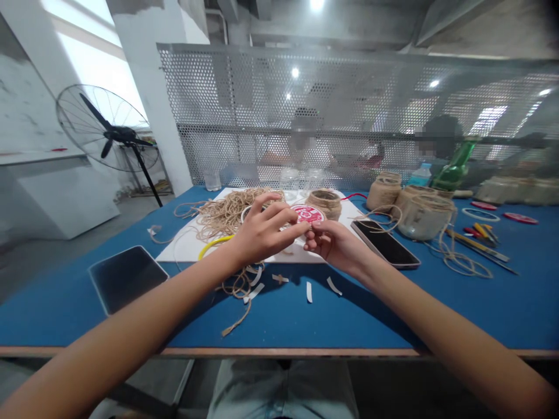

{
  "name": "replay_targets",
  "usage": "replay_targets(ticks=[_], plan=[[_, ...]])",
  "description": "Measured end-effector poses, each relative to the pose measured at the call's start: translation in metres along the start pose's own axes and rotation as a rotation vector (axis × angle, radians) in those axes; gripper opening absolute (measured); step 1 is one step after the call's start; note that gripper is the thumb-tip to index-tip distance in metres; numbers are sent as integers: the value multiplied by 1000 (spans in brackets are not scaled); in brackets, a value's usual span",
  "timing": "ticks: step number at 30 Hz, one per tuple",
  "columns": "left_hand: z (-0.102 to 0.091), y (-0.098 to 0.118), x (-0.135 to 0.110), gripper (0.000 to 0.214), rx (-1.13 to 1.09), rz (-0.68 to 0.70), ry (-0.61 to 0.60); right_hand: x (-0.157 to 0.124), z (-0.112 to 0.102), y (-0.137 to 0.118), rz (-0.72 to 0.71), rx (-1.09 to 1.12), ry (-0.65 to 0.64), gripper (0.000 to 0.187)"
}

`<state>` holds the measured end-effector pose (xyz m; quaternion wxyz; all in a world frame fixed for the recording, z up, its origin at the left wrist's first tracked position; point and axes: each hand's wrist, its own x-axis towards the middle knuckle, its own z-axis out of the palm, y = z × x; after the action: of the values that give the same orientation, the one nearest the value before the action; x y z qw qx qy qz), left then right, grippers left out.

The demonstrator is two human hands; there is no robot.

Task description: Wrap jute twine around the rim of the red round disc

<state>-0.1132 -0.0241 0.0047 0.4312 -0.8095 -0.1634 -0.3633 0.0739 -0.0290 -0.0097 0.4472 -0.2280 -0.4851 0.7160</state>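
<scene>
My left hand (271,230) reaches over the white sheet (174,250) with its fingers spread. Its thumb stretches toward the fingertips of my right hand (329,241). Those right fingers are pinched together, and what lies between them is too small to make out. Just behind both sets of fingertips is a round red-and-white disc (308,213), like a roll of tape, partly covered; whether a finger grips it I cannot tell. A twine-wrapped jar (325,203) stands behind the disc. Left of my left hand spreads a pile of jute twine (233,212), with a yellow ring (212,246) partly showing.
White strips (309,292) lie near the front. A tablet (126,276) is at left, a phone (386,243) at right. Further right are wrapped jars (421,215), scissors (480,233), a green bottle (458,166) and red discs (520,218). A perforated metal screen (248,116) stands behind; people sit beyond it.
</scene>
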Motion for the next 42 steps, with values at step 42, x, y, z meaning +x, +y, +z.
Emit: replay_targets(ticks=[42], plan=[[0, -5, -2, 14, -163, -120, -100, -1, -2, -10, 81, -29, 41, 6]])
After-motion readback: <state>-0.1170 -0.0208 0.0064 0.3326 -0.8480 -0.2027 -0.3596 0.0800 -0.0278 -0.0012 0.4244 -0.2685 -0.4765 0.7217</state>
